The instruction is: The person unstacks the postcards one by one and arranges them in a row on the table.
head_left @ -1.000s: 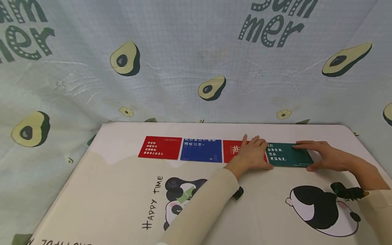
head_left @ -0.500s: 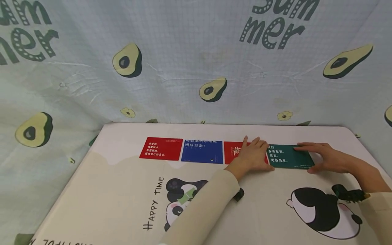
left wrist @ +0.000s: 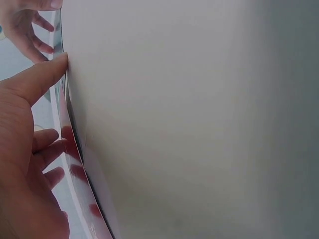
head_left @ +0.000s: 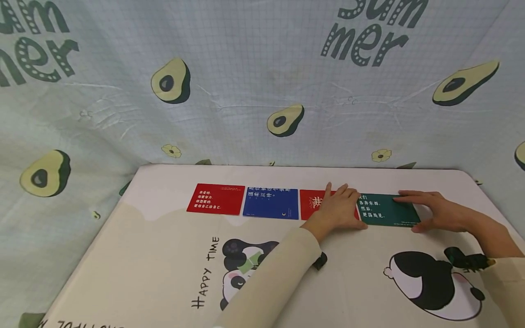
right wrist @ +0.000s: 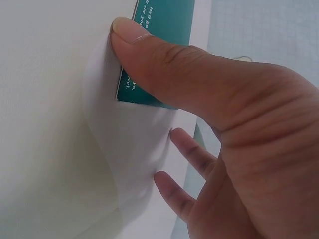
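Observation:
Four-sided cards lie flat in a row along the far part of the table. My left hand rests with spread fingers over a red card with white lettering, covering its right part. Its thumb reaches the near edge where that card meets a green card. At the green card's right end is my right hand. The right index finger lies across the top of the card, and the thumb touches its near edge. In the right wrist view, two other fingertips rest on the table beyond the card.
Left of the hands lie a blue card and another red card, with narrow gaps between them. The pale table bears panda drawings and lettering. A curtain with avocado prints hangs behind its far edge.
The head view shifts very slightly between the first two frames. Both hands and the cards keep their places.

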`<state>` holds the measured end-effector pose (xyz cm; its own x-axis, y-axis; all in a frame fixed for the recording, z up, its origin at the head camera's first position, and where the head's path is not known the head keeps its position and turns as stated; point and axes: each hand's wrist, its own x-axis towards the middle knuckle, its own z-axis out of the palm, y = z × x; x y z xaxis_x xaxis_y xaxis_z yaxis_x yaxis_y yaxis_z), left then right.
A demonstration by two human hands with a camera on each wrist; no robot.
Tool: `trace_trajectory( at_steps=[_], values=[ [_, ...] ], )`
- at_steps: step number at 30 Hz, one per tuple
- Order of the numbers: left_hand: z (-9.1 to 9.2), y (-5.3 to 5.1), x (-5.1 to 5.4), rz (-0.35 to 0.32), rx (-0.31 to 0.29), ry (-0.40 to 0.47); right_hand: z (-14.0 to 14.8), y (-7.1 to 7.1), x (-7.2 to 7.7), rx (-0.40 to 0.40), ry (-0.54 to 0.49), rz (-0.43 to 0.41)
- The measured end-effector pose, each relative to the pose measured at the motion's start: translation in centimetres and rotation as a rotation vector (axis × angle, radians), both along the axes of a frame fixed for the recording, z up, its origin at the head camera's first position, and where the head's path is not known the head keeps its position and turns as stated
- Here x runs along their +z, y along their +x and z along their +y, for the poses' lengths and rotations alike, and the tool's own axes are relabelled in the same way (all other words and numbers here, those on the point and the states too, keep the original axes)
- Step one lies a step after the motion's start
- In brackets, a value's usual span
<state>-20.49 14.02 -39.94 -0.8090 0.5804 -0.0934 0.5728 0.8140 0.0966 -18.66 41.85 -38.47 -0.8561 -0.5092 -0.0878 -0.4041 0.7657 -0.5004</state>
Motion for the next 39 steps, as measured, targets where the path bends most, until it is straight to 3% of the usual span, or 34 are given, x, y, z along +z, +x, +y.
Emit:
trace_trajectory(
  at_steps=[14, 20, 27, 35, 39],
  values=[
    [-0.1, 0.1, 0.1, 0.006, -0.004, -0.006, -0.1, 0.0, 0.0, -0.011, 0.015, -0.006],
    [-1.6, 0.2, 0.0, -0.008, 0.027, 0.120, -0.4, -0.1, -0.3, -0.050, -0.005, -0.027],
    [-5.8, 1.4, 0.8, 0.030, 0.041, 0.239, -0.3, 0.9, -0.6, -0.129, 0.033, 0.001],
    [-12.5, 5.1, 1.4, 0.110, -0.010, 0.300, -0.1, 2.5, -2.1, -0.164, 0.047, 0.172],
    [-16.6, 7.0, 1.3, 0.118, -0.014, 0.344, 0.3, 3.6, -2.6, -0.231, 0.061, 0.209]
  ],
)
